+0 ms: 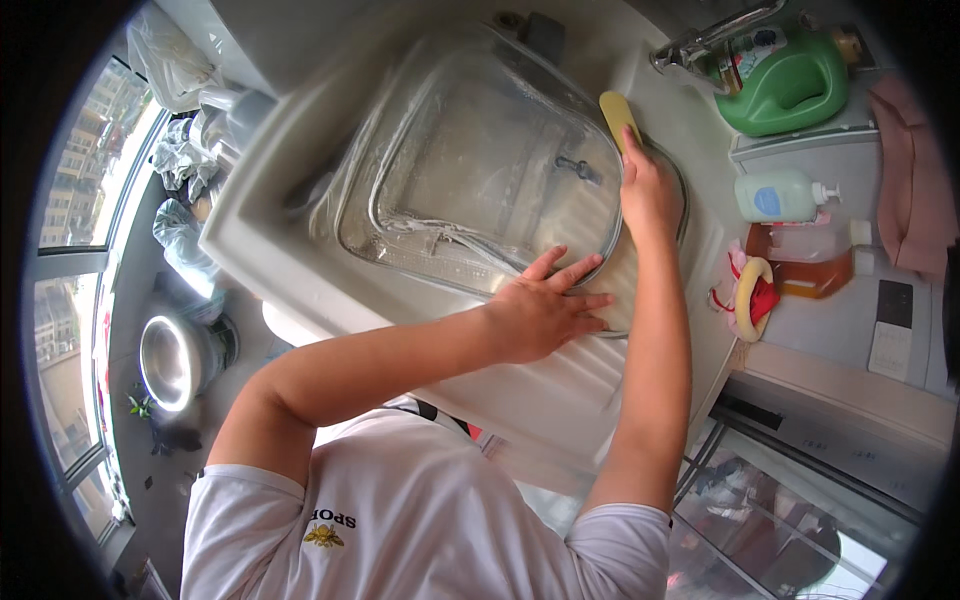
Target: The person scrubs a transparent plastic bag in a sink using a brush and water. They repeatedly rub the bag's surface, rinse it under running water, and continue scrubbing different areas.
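Note:
A clear plastic bag or cover with grey piped edges lies wet and soapy in the pale laundry sink. My left hand rests palm down, fingers spread, on its near right corner and the ribbed washboard of the sink. In my right hand is a flat yellow handle, its end sticking out past my fingers. The other part of that tool is hidden under the hand. This hand is over the cover's right edge. A small dark fitting shows through the plastic.
A metal faucet rises at the back right. On the right ledge are a green detergent jug, a pump bottle, an amber liquid bottle and a yellow ring-shaped item. A round metal basin is at left, near the windows.

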Available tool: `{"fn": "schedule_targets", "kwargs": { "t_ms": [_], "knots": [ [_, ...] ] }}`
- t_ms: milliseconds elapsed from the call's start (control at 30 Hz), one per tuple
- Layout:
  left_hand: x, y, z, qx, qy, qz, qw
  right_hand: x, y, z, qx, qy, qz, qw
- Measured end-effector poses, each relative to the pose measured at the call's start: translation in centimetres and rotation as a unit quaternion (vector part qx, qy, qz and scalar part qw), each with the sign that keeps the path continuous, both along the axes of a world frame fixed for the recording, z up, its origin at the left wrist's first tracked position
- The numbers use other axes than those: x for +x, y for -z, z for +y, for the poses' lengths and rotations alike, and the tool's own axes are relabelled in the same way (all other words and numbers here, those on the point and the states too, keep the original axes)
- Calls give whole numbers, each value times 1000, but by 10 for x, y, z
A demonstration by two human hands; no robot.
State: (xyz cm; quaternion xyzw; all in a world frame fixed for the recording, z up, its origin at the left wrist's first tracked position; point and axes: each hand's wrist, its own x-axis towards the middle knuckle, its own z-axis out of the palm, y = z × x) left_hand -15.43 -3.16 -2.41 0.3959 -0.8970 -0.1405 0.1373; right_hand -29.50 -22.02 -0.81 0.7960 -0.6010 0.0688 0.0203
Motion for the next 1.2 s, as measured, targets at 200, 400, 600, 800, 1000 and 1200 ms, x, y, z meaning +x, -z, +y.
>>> {"fn": "schedule_targets", "kwargs": {
  "t_ms": [200, 400, 600, 800, 1000, 1200],
  "knots": [
    [43, -4, 31, 44, 86, 29, 995, -65, -16, 31, 56, 24, 16, 998],
    [14, -52, 23, 123, 132, -114, 977, -111, -14, 124, 80, 97, -118, 985],
    [-22, -21, 10, 25, 37, -100, 994, -117, -26, 137, 94, 92, -130, 983],
    [-22, -23, 8, 35, 60, -125, 990, -26, -23, 69, 136, 34, -111, 984],
    [-22, -25, 5, 49, 69, -125, 989, 66, -29, 10, 118, -92, -65, 987],
    [-22, -22, 6, 42, 53, -114, 991, -62, -19, 53, 123, 28, -87, 988]
  ]
}}
